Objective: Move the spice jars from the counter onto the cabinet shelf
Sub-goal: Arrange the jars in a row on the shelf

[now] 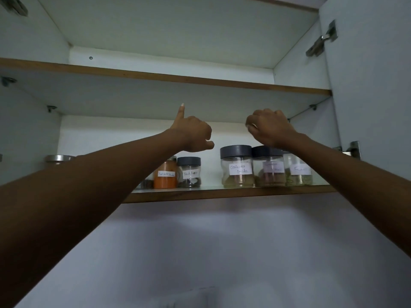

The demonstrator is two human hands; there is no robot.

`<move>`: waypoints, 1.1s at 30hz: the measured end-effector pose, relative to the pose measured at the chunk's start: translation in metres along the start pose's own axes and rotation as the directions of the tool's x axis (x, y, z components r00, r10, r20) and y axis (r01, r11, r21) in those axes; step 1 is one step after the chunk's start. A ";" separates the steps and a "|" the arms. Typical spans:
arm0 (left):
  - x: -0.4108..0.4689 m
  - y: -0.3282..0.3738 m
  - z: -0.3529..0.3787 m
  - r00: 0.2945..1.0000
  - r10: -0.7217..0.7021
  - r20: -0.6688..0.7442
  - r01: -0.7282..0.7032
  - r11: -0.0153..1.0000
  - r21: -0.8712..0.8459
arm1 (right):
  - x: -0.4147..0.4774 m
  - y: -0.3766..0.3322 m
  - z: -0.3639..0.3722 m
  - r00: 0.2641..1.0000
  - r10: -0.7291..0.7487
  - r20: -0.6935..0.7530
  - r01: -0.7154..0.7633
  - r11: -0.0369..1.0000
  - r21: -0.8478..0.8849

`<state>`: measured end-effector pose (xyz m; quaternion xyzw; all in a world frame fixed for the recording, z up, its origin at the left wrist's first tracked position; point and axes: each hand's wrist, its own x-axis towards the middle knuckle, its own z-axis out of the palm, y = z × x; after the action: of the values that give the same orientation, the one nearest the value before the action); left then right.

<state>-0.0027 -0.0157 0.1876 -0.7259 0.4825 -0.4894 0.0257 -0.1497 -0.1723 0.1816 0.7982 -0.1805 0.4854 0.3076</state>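
Note:
Several labelled spice jars stand in a row on the lower cabinet shelf (222, 194): an orange-filled jar (165, 177), a dark-lidded pepper jar (189, 173), and three clear jars with dark lids, the first (237, 167), the second (269, 172) and the third (298, 172) side by side. My left hand (193, 133) hovers above the orange and pepper jars, fingers curled with one finger sticking up, holding nothing. Curled and holding nothing, my right hand (270, 127) is just above the three right-hand jars. My left forearm hides part of the shelf's left side.
A steel-lidded container (59, 158) sits at the shelf's far left. The upper shelf (178, 77) runs overhead. The open cabinet door (373, 85) with its hinges stands at the right. A gap lies between the pepper jar and the right-hand jars. Below is a plain wall.

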 end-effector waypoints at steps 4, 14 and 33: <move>0.008 0.021 -0.002 1.000 0.011 0.022 -0.008 0.988 -0.151 | -0.020 0.027 0.004 0.992 0.025 0.122 -0.025 1.000 -0.006; 0.015 0.056 0.019 0.987 0.117 0.112 -0.089 0.969 -0.229 | -0.034 0.032 0.016 0.906 -0.003 0.423 -0.063 0.988 0.144; 0.020 0.065 0.049 0.997 0.071 0.001 -0.068 0.955 -0.290 | -0.021 0.020 0.027 0.812 0.003 0.584 -0.035 0.998 0.044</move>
<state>-0.0098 -0.0861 0.1425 -0.7071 0.5742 -0.4082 -0.0610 -0.1533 -0.2055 0.1607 0.9147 -0.2611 0.2250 0.2112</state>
